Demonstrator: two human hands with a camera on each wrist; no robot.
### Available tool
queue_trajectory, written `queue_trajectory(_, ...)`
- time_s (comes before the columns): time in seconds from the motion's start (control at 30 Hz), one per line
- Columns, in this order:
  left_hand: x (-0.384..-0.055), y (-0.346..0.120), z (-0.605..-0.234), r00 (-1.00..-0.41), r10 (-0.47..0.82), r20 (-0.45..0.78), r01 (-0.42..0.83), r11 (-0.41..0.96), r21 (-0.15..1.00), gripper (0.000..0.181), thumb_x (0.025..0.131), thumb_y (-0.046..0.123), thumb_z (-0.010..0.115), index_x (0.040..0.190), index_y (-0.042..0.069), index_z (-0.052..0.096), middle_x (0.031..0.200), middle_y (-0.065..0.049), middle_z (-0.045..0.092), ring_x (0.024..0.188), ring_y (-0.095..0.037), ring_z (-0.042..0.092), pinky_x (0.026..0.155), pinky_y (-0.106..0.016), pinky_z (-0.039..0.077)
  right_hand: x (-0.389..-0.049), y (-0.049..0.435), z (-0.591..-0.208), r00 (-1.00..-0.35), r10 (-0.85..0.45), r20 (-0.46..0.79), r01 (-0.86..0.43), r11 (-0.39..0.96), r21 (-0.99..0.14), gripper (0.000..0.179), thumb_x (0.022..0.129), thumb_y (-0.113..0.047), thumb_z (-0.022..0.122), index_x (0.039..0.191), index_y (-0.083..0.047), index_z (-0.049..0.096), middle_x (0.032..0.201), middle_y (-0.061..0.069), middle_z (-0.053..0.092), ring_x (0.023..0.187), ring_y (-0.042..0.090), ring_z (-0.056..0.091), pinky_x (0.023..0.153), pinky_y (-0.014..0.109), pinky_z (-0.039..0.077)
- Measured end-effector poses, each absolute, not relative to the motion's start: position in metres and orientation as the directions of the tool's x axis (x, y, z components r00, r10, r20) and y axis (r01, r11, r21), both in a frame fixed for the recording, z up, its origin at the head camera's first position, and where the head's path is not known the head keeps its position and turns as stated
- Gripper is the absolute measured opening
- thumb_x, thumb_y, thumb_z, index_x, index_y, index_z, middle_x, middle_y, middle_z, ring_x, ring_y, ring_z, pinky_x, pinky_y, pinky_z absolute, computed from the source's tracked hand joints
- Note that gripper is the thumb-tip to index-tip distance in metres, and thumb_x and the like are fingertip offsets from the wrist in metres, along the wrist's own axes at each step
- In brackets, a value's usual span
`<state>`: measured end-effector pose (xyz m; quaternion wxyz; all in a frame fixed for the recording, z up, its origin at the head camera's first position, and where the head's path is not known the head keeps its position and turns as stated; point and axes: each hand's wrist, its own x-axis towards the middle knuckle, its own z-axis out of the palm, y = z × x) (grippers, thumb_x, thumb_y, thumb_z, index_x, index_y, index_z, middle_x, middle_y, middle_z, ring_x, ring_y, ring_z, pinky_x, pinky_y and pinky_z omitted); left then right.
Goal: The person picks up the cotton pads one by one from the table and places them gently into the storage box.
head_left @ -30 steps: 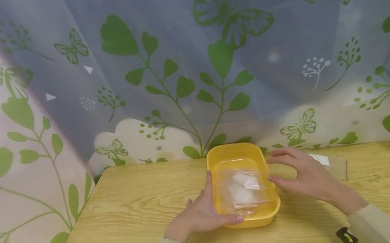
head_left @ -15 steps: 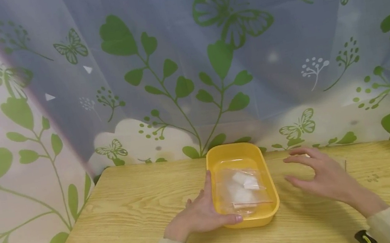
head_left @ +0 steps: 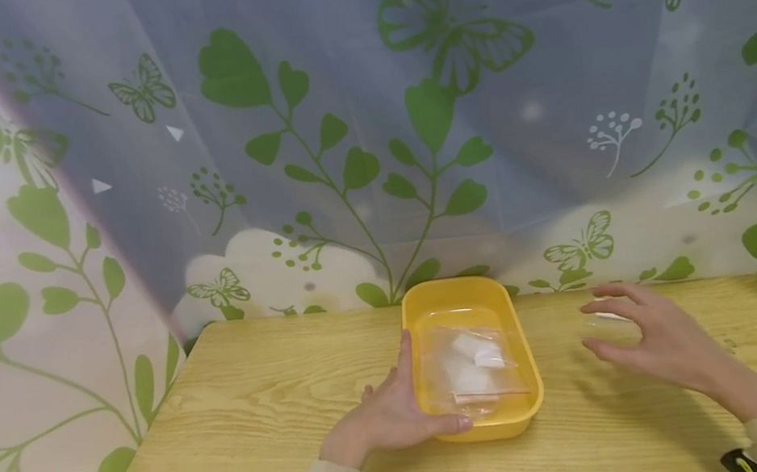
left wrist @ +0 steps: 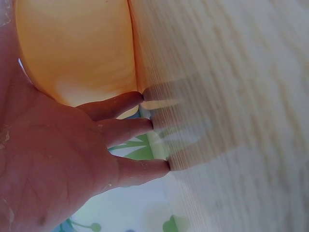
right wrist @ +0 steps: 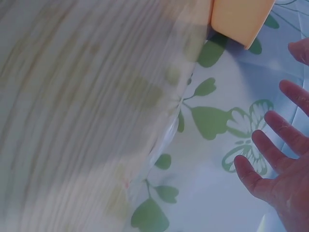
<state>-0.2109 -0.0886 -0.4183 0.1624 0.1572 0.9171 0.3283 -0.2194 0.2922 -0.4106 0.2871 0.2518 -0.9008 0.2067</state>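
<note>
A yellow plastic box (head_left: 483,430) stands on the wooden table, seen in the head view. Inside lie clear zip bags (head_left: 468,373) with white contents. My left hand (head_left: 380,419) rests against the box's left side, thumb across the near corner of the rim. In the left wrist view three of its fingers (left wrist: 133,170) extend straight, tips right at the tabletop. To the right of the box, my right hand (head_left: 666,340) hovers with fingers spread and nothing between them. Beneath it, partly hidden, lies another clear bag with a white piece (head_left: 613,317).
A curtain (head_left: 331,112) printed with green leaves and butterflies hangs behind the table's back edge. The wood-grain table (head_left: 262,392) extends to both sides of the box. A dark wristband (head_left: 739,462) shows at the right sleeve.
My right hand has moved away from the box's right rim, rightward to over the bag on the table. The left hand and the box have stayed in place.
</note>
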Motion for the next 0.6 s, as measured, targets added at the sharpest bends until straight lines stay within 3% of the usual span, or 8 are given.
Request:
queue_trajectory(0.23,-0.212,-0.089,-0.417,-0.898,0.394,-0.197,0.181,0.737,0.651,0.141,0.073,0.076,0.075,0.162,0.025,-0.022,0.165,-0.024,0.03,0.155,-0.041,0.027,0.125,-0.07,0.006,-0.222,0.304,-0.413,-0.719,-0.335,0.609,-0.562,0.796,-0.227,0.047,0.07,-0.017,0.092,0.114,-0.013,0.074,0.122,0.012,0.068,0.111,0.038,0.063,0.085,0.06,0.051)
queue_trajectory(0.6,-0.211,-0.089,-0.418,-0.897,0.396,-0.199,0.179,0.734,0.655,0.142,0.073,0.076,0.076,0.162,0.025,-0.022,0.165,-0.026,0.029,0.155,-0.042,0.028,0.125,-0.07,0.006,-0.226,0.324,-0.418,-0.739,-0.321,0.593,-0.521,0.83,-0.201,0.048,0.073,-0.023,0.091,0.116,-0.01,0.074,0.12,0.017,0.067,0.107,0.041,0.062,0.079,0.063,0.052)
